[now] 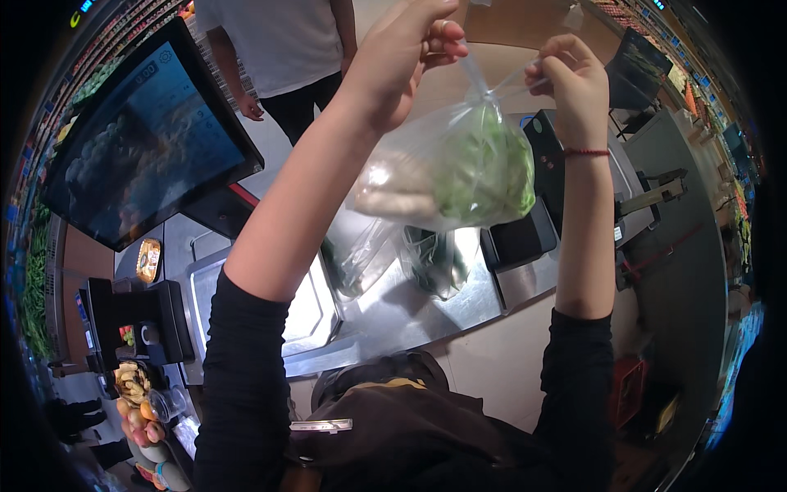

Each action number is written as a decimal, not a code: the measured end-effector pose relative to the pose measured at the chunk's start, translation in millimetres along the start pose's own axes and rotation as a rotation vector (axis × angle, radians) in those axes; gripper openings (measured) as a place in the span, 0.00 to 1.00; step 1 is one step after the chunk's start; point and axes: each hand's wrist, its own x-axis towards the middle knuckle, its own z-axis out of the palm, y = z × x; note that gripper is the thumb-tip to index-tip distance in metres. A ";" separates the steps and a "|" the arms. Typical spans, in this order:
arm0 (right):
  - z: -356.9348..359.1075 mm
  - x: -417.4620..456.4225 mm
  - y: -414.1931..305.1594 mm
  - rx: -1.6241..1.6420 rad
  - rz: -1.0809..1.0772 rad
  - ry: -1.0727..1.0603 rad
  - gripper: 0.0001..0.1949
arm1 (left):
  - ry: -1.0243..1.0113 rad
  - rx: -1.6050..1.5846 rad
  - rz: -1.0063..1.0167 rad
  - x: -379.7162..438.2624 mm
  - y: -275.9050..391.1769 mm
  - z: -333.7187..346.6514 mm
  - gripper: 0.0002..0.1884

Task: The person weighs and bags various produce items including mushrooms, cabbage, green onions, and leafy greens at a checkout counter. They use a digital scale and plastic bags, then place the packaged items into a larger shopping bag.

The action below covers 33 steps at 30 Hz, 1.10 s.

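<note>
A clear plastic bag hangs above the metal counter, with a light green leafy vegetable and pale, long vegetables inside. The bag's neck is gathered into a knot or twist. My left hand grips one end of the plastic above it, at the left. On the other side, my right hand pinches a stretched strip of the same plastic. Below, a second clear bag with dark green vegetables lies on the counter. Another partly hidden bag lies beside it.
A metal weighing tray is under my left forearm, near a large touch screen. Black devices stand at the counter's right. A person stands across the counter. Packaged food and fruit sit at left.
</note>
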 end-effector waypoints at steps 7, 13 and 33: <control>6.7 43.7 120.6 -0.258 0.187 -0.027 0.08 | 0.015 0.317 -0.159 31.3 -94.8 -0.6 0.18; 9.9 21.1 251.1 -0.596 0.278 0.084 0.06 | 0.061 0.417 -0.405 32.8 -199.7 -40.3 0.22; 4.0 -62.1 233.7 -0.728 0.021 -0.191 0.10 | -0.178 1.063 -0.763 -139.3 -178.4 -175.2 0.21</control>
